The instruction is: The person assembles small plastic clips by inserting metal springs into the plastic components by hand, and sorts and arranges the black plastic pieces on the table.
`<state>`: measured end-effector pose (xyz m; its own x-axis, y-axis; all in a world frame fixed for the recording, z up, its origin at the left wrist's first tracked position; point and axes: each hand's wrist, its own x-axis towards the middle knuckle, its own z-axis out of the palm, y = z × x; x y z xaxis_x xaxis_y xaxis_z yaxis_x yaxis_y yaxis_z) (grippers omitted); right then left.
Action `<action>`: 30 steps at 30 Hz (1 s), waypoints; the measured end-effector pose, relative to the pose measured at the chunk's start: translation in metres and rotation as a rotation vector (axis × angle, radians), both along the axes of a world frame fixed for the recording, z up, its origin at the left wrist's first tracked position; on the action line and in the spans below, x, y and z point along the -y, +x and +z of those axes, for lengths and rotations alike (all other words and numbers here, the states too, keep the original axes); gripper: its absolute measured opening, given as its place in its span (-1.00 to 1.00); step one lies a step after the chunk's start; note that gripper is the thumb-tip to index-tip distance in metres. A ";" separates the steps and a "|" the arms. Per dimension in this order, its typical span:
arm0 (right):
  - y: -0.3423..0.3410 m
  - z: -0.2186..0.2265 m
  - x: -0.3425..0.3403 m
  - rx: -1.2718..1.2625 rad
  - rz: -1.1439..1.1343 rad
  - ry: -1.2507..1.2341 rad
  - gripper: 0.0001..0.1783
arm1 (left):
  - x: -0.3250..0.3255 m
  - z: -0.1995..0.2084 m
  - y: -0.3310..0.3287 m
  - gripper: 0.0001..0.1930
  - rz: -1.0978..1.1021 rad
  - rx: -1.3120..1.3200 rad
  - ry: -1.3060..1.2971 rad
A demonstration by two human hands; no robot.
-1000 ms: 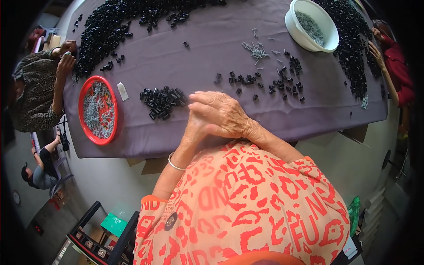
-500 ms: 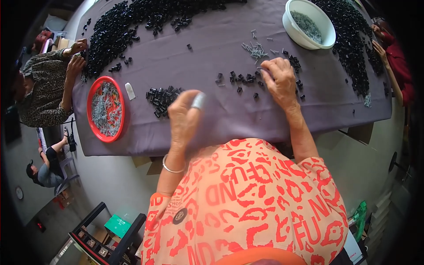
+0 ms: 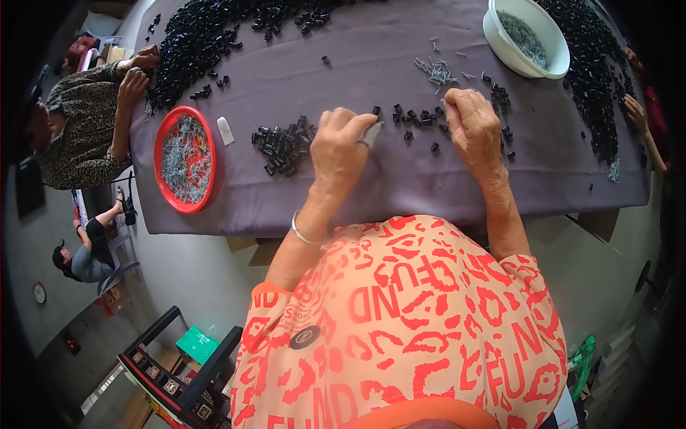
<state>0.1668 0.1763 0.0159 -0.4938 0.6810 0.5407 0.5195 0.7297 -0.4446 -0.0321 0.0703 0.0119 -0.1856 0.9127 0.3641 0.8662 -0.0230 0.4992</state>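
Observation:
Thumb and forefinger of my left hand close at a small black plastic piece. One of its fingers wears a grey-white wrap. My right hand is pinched beside a loose row of black pieces; what its fingertips hold is too small to make out. Just beyond them lies a little heap of thin grey pins. A bigger cluster of black pieces sits left of my left hand, and others lie scattered right of my right hand.
A red tray of grey pins and a white strip lie left; a white bowl of pins stands far right. Large black heaps line the far side of the purple cloth. People work at both table ends.
My left hand has moved right, from beside the black cluster to a single black piece, and closed there. The right hand stays pinched near the row. The whole view has shifted slightly.

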 end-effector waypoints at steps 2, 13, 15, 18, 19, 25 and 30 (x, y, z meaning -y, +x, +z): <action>0.001 0.002 0.005 -0.063 0.029 -0.042 -0.84 | -0.009 -0.002 0.003 -0.81 -0.016 0.017 -0.010; -0.005 -0.003 0.030 -0.217 0.126 -0.256 -0.84 | -0.015 -0.012 -0.005 -0.84 0.011 0.196 -0.217; -0.007 -0.007 0.031 -0.213 0.142 -0.240 -0.83 | -0.016 -0.013 -0.003 -0.85 0.012 0.181 -0.215; -0.010 -0.005 0.035 -0.201 0.158 -0.233 -0.81 | -0.013 -0.013 -0.001 -0.86 -0.013 0.135 -0.109; -0.011 -0.004 0.036 -0.194 0.161 -0.242 -0.81 | -0.011 -0.013 0.000 -0.87 -0.037 0.104 -0.005; -0.014 -0.006 0.043 -0.232 0.183 -0.242 -0.80 | -0.001 -0.010 0.007 -0.86 0.062 0.384 -0.107; -0.016 -0.003 0.052 -0.294 0.207 -0.390 -0.83 | 0.011 0.003 -0.006 -0.73 -0.045 1.339 -0.321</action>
<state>0.1508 0.1247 0.0131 -0.5049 0.7639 0.4020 0.1951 0.5546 -0.8089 -0.0382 0.0591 0.0146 -0.1923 0.9364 -0.2934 -0.2742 0.2358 0.9323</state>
